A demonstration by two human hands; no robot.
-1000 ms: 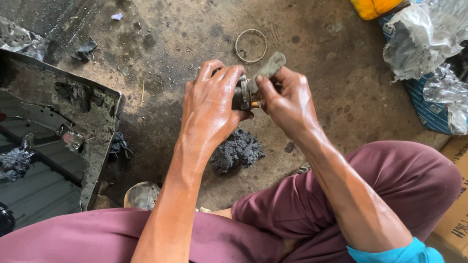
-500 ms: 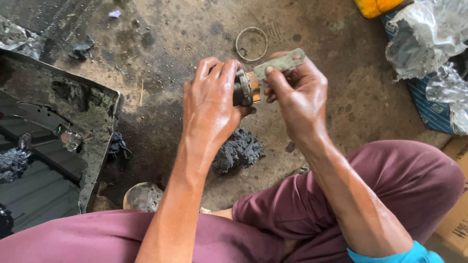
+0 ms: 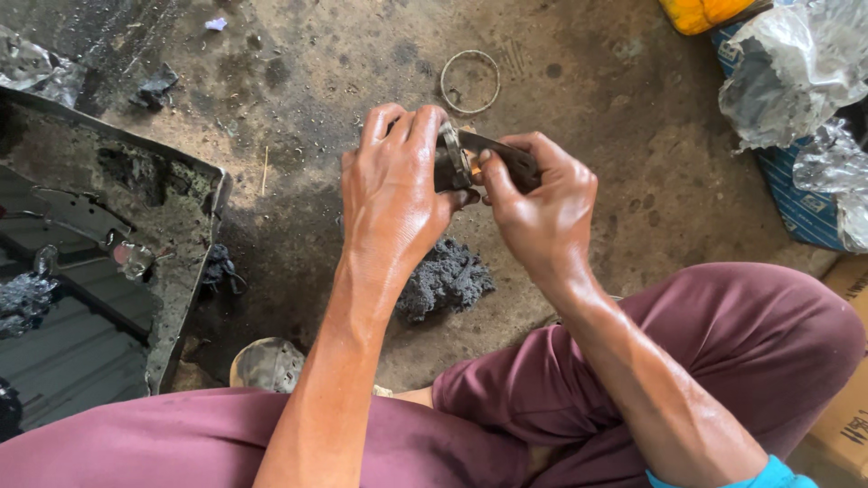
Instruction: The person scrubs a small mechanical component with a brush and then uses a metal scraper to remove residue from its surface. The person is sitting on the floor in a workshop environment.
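My left hand (image 3: pixel 391 194) is wrapped around a small dark round metal part (image 3: pixel 449 161) with a ring-like rim, held above the floor. My right hand (image 3: pixel 541 208) pinches a flat grey metal strip (image 3: pixel 495 148) and presses its edge against the face of that part. Both hands are oily. Most of the round part is hidden behind my left fingers. A thin metal ring (image 3: pixel 470 81) lies on the floor just beyond the hands. Under them sits a clump of dark greasy rag (image 3: pixel 445 278).
A dirty metal tray (image 3: pixel 185 262) with grimy pieces stands at the left. Crumpled plastic wrap (image 3: pixel 787 68) over a blue sack, a yellow container (image 3: pixel 701 13) and a cardboard box (image 3: pixel 845 407) are at the right. A round metal can (image 3: pixel 267 363) sits by my maroon-trousered legs.
My right hand has swung the flat strip from pointing up and away down against the round part's face. My left hand has kept its grip nearly still.
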